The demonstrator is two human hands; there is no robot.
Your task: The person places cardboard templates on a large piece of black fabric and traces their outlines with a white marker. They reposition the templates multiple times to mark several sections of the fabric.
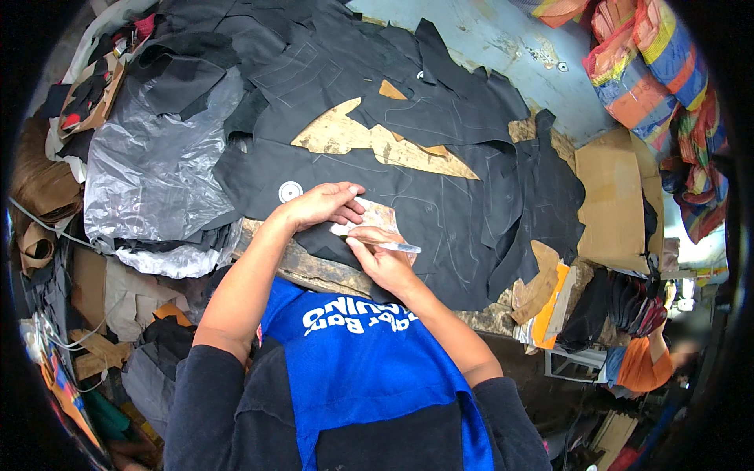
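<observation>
Black leather-like sheet (pixel 314 177) covers the worktable, with pale outlines drawn over it. A pinkish, mottled pattern piece (pixel 380 212) lies on the sheet in front of me. My left hand (pixel 323 207) rests on the piece's left edge, its fingers stretched out over it. From the lower right, my right hand (pixel 382 261) grips a pen (pixel 400 246) with a clear, whitish barrel. The pen slants across the lower part of the pattern piece, and its tip is hidden by the hand.
A white disc (pixel 290 191) lies left of my hands. Worn wooden board (pixel 338 133) shows through gaps in the sheet. Clear plastic (pixel 149 165) covers dark material on the left. A cardboard box (pixel 613 200) and striped sacks (pixel 648 71) stand right. Another person (pixel 646 363) is at far right.
</observation>
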